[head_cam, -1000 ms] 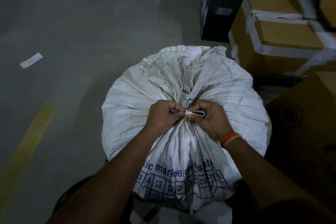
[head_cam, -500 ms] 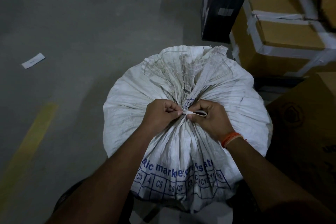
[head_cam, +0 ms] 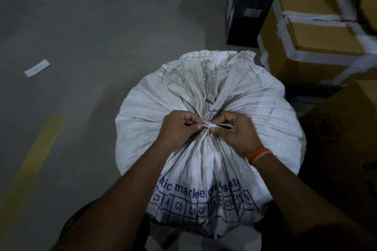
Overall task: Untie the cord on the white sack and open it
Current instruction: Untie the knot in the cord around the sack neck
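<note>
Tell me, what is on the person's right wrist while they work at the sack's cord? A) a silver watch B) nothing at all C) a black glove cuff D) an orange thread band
D: an orange thread band circles the wrist just behind the right hand, which pinches the white cord.

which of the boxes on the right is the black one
The tall black box standing farthest back, beyond the white sack. The other boxes are brown cardboard, like the taped cardboard box beside it.
</note>
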`<state>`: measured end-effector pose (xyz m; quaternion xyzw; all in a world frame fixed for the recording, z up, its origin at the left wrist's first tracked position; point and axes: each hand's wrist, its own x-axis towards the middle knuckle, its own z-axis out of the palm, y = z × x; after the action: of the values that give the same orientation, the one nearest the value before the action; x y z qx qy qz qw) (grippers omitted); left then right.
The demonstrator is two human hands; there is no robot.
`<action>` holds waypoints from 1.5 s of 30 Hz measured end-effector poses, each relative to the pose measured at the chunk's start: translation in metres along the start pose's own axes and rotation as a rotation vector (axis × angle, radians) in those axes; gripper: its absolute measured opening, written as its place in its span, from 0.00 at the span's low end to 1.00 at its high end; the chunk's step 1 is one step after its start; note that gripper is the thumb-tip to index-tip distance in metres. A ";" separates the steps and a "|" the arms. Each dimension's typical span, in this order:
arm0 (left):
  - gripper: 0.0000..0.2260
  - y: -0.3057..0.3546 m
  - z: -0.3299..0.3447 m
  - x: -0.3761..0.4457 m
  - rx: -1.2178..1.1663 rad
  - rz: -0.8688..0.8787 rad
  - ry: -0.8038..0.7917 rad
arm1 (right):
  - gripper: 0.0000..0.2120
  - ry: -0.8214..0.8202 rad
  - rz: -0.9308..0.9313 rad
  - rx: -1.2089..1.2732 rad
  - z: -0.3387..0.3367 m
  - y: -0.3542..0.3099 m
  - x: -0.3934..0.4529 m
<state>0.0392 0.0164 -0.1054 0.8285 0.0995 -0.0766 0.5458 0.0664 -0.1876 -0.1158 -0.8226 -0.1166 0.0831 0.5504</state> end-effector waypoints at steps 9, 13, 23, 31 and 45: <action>0.10 0.013 0.010 -0.006 -0.112 -0.040 -0.105 | 0.05 -0.017 -0.021 0.018 -0.002 -0.005 -0.002; 0.10 0.015 0.007 -0.007 -0.102 -0.052 -0.099 | 0.10 -0.022 -0.083 -0.075 -0.005 -0.013 -0.005; 0.08 0.019 0.004 -0.011 0.042 0.066 0.021 | 0.13 0.028 -0.257 -0.379 -0.019 -0.006 -0.009; 0.08 0.019 0.001 -0.012 0.152 0.229 -0.024 | 0.12 -0.200 -0.332 -0.429 -0.048 -0.003 -0.012; 0.08 0.014 0.005 -0.015 0.168 0.261 0.056 | 0.35 -0.749 0.038 -0.020 -0.062 -0.027 -0.018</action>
<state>0.0277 0.0055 -0.0912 0.8789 -0.0005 0.0098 0.4769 0.0632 -0.2380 -0.0671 -0.7425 -0.2953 0.3872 0.4599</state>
